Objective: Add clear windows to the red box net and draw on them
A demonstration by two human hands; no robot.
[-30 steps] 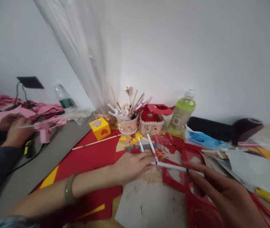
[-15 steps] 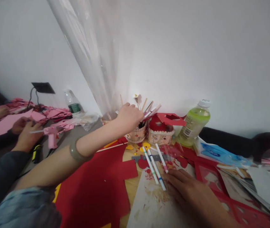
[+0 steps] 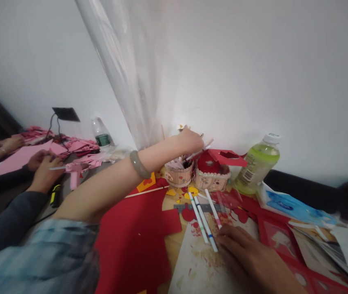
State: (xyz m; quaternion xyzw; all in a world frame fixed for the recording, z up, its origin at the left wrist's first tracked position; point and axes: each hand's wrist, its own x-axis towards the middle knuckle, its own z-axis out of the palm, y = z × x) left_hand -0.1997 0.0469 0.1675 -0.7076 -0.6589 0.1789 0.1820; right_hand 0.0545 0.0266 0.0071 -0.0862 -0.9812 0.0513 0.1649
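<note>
My left hand [image 3: 191, 141] reaches over the table to a small decorated cup [image 3: 179, 174] full of sticks and pens. Its fingers are closed round several of the sticks [image 3: 198, 151] standing in the cup. A green bangle [image 3: 138, 164] sits on that wrist. My right hand [image 3: 247, 257] lies flat on a stained white sheet [image 3: 193, 267] with fingers stretched out and nothing in it. Three white markers [image 3: 205, 218] lie side by side just beyond its fingertips.
A second little basket with a red paper lid [image 3: 213, 177] stands beside the cup, then a green drink bottle [image 3: 257, 164]. Red card sheets [image 3: 134, 241] cover the table's middle. At the left another person's hands [image 3: 43, 171] hold a pink glue gun [image 3: 75, 173]. A water bottle [image 3: 100, 132] stands behind.
My left hand rose from the markers to the cup and closed on the sticks. My right hand let go of a marker and now lies flat on the white sheet.
</note>
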